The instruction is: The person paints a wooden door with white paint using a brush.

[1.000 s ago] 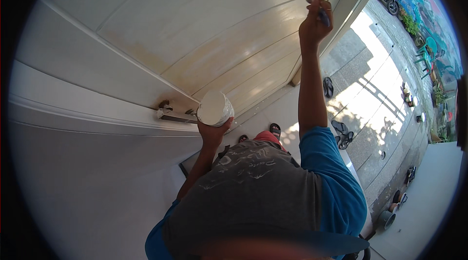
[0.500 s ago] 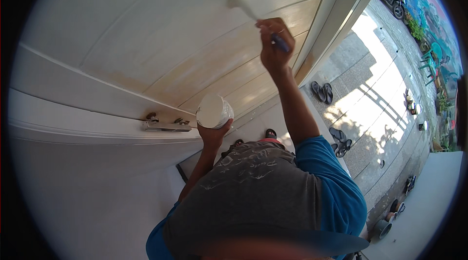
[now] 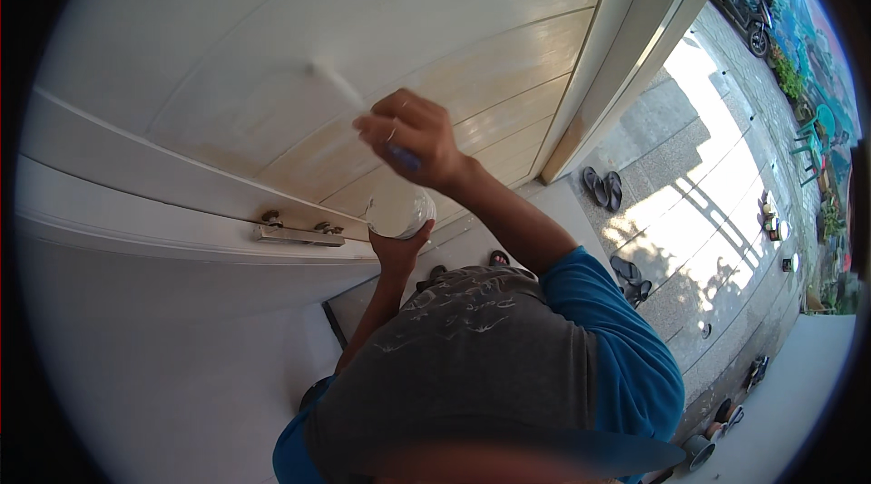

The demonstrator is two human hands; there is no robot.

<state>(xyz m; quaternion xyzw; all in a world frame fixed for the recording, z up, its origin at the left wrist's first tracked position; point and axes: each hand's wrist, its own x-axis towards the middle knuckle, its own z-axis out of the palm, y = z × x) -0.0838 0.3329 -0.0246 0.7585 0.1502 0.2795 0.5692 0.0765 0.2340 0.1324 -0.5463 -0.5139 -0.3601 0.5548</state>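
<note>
My right hand (image 3: 415,139) is closed around a paintbrush (image 3: 343,89) with a blue handle. The brush is smeared by motion, its head against or very near the pale door panel (image 3: 381,8), which has long grooves and patchy cream and white paint; contact cannot be told. Below it, my left hand (image 3: 397,253) grips a round white tub (image 3: 399,210) from underneath, its mouth tipped toward the door. The tub's wall looks streaked with white; its pale inside shows no clear paint level.
A metal bolt latch (image 3: 299,235) sticks out from the door's edge at left. The door frame (image 3: 621,67) rises at right. Outside on the sunlit paving lie dark sandals (image 3: 602,188), with a motorbike (image 3: 748,17) and a green chair (image 3: 812,139) farther off.
My right hand has swung left and down with the paintbrush, bringing the brush head lower along the panel. My left hand and the tub stay nearly where they were.
</note>
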